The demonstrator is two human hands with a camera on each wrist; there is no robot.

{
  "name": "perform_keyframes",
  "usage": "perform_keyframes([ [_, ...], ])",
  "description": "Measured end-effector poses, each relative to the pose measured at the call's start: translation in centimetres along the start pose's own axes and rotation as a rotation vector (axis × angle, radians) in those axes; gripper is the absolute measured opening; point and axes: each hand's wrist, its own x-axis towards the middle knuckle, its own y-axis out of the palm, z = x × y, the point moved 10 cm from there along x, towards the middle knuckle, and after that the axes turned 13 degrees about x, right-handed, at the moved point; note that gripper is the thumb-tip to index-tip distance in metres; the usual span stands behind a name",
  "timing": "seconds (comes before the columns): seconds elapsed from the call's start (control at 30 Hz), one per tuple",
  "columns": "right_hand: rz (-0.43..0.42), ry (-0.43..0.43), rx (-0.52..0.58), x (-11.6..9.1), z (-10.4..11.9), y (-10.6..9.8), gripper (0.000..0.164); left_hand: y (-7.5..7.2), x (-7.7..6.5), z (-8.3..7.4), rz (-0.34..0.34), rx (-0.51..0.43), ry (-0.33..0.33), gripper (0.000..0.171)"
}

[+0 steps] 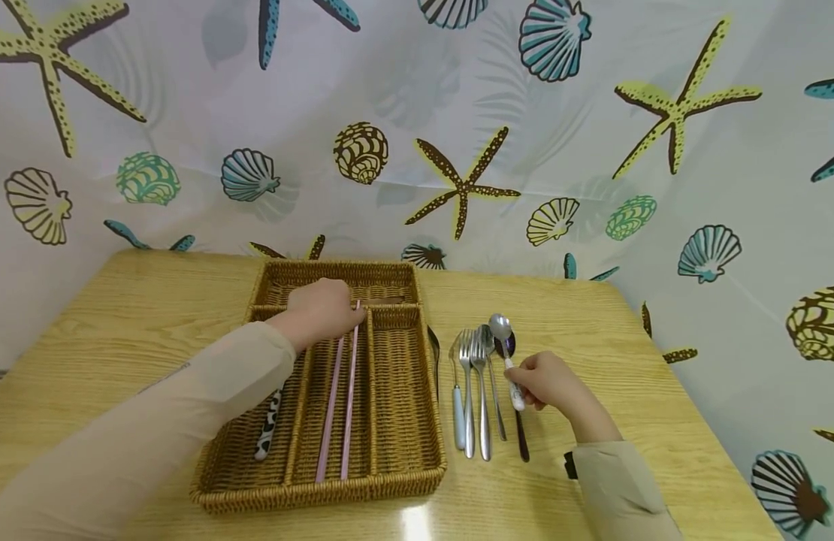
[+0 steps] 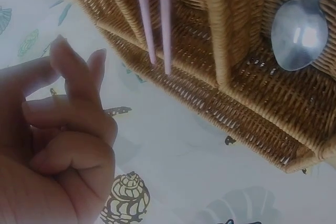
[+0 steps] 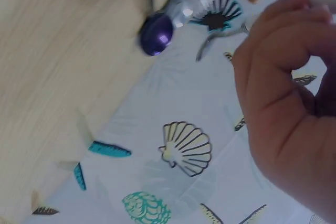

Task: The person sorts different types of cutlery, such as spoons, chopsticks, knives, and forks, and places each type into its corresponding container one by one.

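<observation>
My left hand [image 1: 322,309] is over the wicker tray [image 1: 398,481], near the far ends of two pink chopsticks [image 1: 330,409]. In the left wrist view its fingers [image 2: 79,150] bend loosely, with nothing between them, and the chopsticks are apart from them. A spoon [image 2: 300,32] with a black-and-white handle lies in the left compartment. My right hand [image 1: 548,382] pinches the white handle of a metal spoon [image 1: 500,327], held over the cutlery on the table. Below it lies a dark spoon [image 1: 521,439], whose bowl looks purple in the right wrist view.
Left of the right hand lie two metal forks [image 1: 483,406], a blue-handled fork [image 1: 458,413] and another slim metal piece. A dark utensil [image 1: 433,349] rests along the tray's right wall. A shell-patterned cloth [image 1: 390,90] hangs behind the wooden table [image 1: 579,308].
</observation>
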Motion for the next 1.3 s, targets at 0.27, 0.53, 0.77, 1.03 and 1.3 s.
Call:
perform_keyframes([
  [0.27,-0.028,-0.059,0.189,-0.8,3.8,1.5,0.032,-0.4,0.3,-1.3,0.009,-0.089,0.019,0.053],
  [0.53,-0.059,-0.148,0.264,-1.6,7.4,4.1,0.029,-0.6,1.2,-4.0,0.020,-0.126,0.034,0.055],
  [0.77,-0.119,-0.227,0.220,-2.2,9.7,5.9,0.026,-0.3,1.4,-6.9,0.049,-0.129,0.068,0.056],
  [1.03,-0.169,-0.277,0.204,-2.6,10.6,6.3,0.021,-0.6,1.7,-7.7,0.008,-0.103,0.082,0.051],
  [1.3,-0.157,-0.333,0.154,-3.0,11.6,7.9,0.020,0.1,1.7,-7.9,0.012,-0.206,0.120,0.041],
])
